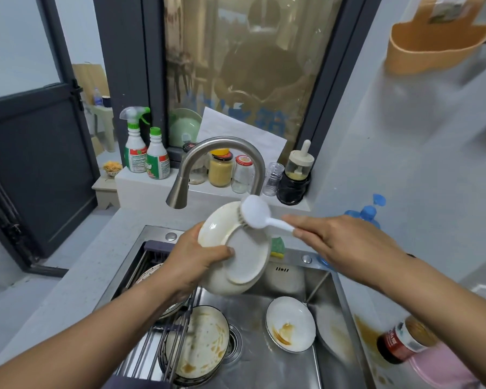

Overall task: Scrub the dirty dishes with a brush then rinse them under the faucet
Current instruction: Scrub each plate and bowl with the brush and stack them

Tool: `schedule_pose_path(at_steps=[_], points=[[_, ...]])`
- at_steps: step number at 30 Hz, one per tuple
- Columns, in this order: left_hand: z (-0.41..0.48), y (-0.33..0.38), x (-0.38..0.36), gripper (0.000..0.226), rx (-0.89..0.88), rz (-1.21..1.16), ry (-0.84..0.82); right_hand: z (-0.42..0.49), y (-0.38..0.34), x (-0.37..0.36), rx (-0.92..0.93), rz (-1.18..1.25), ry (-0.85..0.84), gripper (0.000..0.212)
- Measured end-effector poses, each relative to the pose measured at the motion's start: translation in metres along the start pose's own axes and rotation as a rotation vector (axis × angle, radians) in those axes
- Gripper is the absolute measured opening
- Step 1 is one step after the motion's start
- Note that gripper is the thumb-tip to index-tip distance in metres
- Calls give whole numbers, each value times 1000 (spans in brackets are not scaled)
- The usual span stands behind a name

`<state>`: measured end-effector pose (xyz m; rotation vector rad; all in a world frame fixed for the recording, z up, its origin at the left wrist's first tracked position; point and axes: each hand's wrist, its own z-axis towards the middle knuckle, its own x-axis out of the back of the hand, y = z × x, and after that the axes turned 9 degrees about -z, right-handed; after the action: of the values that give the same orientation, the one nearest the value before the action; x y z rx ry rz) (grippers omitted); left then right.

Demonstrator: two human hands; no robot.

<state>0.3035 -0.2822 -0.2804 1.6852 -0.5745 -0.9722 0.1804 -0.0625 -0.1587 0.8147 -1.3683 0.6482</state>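
Over the steel sink point(314, 279), below the curved faucet point(222, 148), the job is at its scrubbing stage. No water shows at the spout. Down in the basin lie more dishes waiting their turn: a large smeared plate point(205, 341) partly under the bars of a drying rack point(157, 343) at the left, and a smaller plate with a brown sauce streak point(291, 322) near the right wall.

Above them, the dish in hand point(246, 265) is held tilted, its underside and foot ring turned toward the camera (brownish grime rings the foot). The left hand point(191, 262) grips it at the left edge, thumb pressed across the base and fingers wrapped behind. The right hand point(340, 240) pinches the handle of the white brush point(254, 211), forefinger laid along it. The bristles touch the dish's upper rim, just beside the faucet's neck.

My judgement is that the underside is being worked and the rinse is not yet started. The next move calls for carrying the bristles round the foot ring where the stain sits, turning the dish in the left hand as they go. After that the dish must come under the spout, which hangs just to its upper left, with the water opened. A small yellow-green sponge point(277, 245) rests on the sink's back ledge behind the dish.
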Motion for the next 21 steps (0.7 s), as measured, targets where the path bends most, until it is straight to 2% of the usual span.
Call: schedule_pose_path(at_steps=[2, 4, 9, 11, 15, 18, 21], points=[[3, -2, -7, 56, 7, -28, 6, 3, -15, -7, 101, -108, 39, 46], [6, -3, -8, 55, 3, -94, 21, 7, -16, -13, 118, -180, 85, 47], [4, 1, 1, 55, -2, -192, -6, 10, 28, -22, -90, 126, 23, 39], [6, 1, 6, 54, -12, -136, -7, 10, 26, -20, -51, 151, 11, 37], [8, -4, 12, 52, -38, 60, -101, 18, 7, 1, 47, 31, -40, 37], [7, -3, 16, 58, -44, 20, -119, 24, 18, 3, 41, 134, -63, 35], [10, 0, 23, 72, -58, -148, -87, 22, 46, -11, -29, 301, -114, 32]])
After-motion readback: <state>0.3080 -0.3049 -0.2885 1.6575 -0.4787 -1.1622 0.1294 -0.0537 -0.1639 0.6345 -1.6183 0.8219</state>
